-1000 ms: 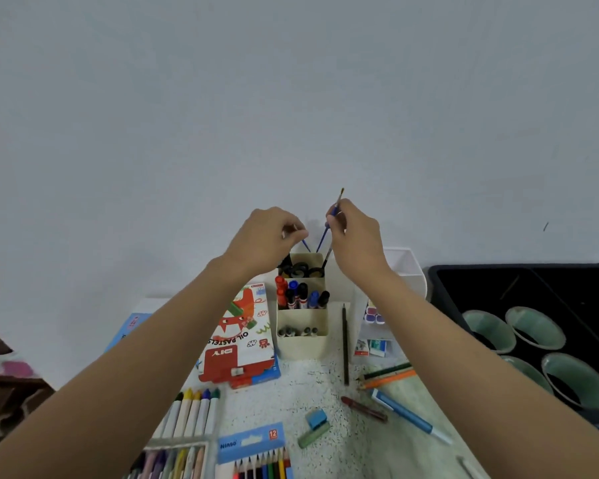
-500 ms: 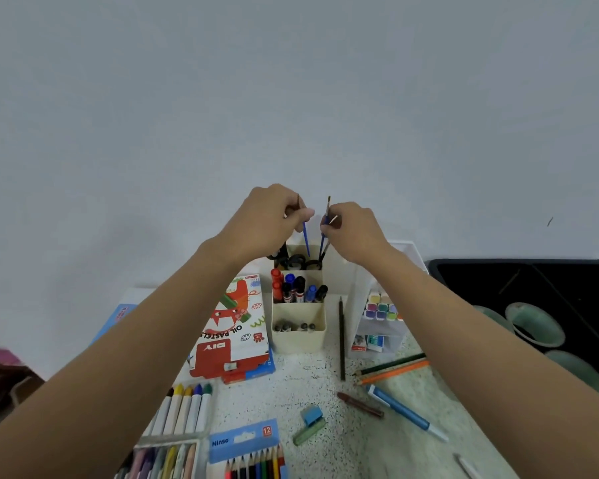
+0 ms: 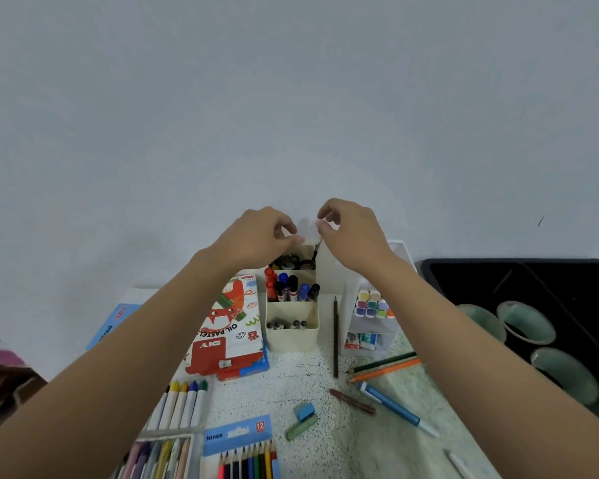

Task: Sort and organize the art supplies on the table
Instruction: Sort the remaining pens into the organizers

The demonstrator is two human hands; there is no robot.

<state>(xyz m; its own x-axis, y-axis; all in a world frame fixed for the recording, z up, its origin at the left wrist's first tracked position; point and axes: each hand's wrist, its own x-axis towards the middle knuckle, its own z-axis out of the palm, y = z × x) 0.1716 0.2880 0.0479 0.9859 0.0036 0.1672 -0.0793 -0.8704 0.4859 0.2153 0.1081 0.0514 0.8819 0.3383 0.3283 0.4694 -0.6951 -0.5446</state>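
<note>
My left hand (image 3: pixel 260 236) and my right hand (image 3: pixel 353 233) meet just above the back compartment of the cream desk organizer (image 3: pixel 291 337). Both pinch a pale, translucent, blurred piece (image 3: pixel 309 230) between their fingertips; what it is I cannot tell. A dark brush handle (image 3: pixel 316 250) pokes out of that back compartment below my right hand. The middle compartment holds red, blue and black markers (image 3: pixel 293 288). On the speckled table lie a dark pencil (image 3: pixel 335 337), green and orange pencils (image 3: pixel 384 368), a blue pen (image 3: pixel 395 407) and a brown crayon (image 3: pixel 351 401).
A clear drawer unit (image 3: pixel 370 340) with pastel markers stands right of the organizer. An oil pastel box (image 3: pixel 229 330), crayons (image 3: pixel 184 402), a coloured pencil pack (image 3: pixel 242 447), a blue sharpener (image 3: pixel 305 409) and a green eraser (image 3: pixel 301 428) lie nearer. A black tray (image 3: pixel 498 271) with green cups sits right.
The thin brushes that both hands held upright have gone down into the organizer's back compartment. The hands now meet on a pale piece above it.
</note>
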